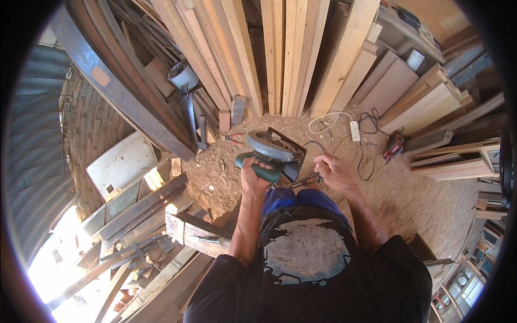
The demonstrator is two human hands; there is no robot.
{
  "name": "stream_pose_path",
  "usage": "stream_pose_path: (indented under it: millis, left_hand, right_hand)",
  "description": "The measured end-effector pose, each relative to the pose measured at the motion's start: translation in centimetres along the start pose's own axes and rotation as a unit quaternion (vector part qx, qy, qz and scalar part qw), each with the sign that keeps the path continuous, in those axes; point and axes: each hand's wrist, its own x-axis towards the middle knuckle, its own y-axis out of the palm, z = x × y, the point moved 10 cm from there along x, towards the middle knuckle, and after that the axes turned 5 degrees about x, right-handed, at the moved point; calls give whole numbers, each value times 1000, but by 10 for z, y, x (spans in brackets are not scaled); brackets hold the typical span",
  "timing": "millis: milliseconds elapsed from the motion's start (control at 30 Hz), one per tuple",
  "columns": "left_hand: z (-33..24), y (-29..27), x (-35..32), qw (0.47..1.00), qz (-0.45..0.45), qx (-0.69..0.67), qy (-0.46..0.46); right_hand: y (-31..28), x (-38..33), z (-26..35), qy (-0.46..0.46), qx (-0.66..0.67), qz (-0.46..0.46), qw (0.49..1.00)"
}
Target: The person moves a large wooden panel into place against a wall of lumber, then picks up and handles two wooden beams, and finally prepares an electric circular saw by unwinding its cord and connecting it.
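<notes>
My left hand [253,175] is wrapped round the green handle of a circular saw [269,146], holding it up in front of my legs. The saw's round grey guard faces up, and its dark flat base plate is tilted on the right side. To the right of the saw, my right hand [334,171] is raised with its fingers curled together. Whatever those fingers hold, if anything, is too small to make out. A dark power cord [307,180] runs between the saw and my right hand.
Long timber boards [293,59] stand along the far side. A white power strip [355,131] and a red power tool [394,146] lie on the sawdust-covered floor, with loose cables. Red-handled pliers [234,138] lie beyond the saw. Wood offcuts [145,210] are piled at left.
</notes>
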Motion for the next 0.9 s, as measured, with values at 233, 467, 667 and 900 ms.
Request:
stream_pose_path:
  millis: [233,467,667,900]
  left_hand:
    - [-11,8,-26,982,52,155,94]
    - [-22,49,-68,620,14,721,310]
    - [-7,31,-73,581,34,778,239]
    - [12,15,-70,615,65,761,197]
  right_hand:
    - [6,5,-14,14,-1,4,1000]
    - [52,8,17,115,139,102,978]
    - [90,8,-2,162,148,142,965]
    - [95,11,-19,155,131,154,967]
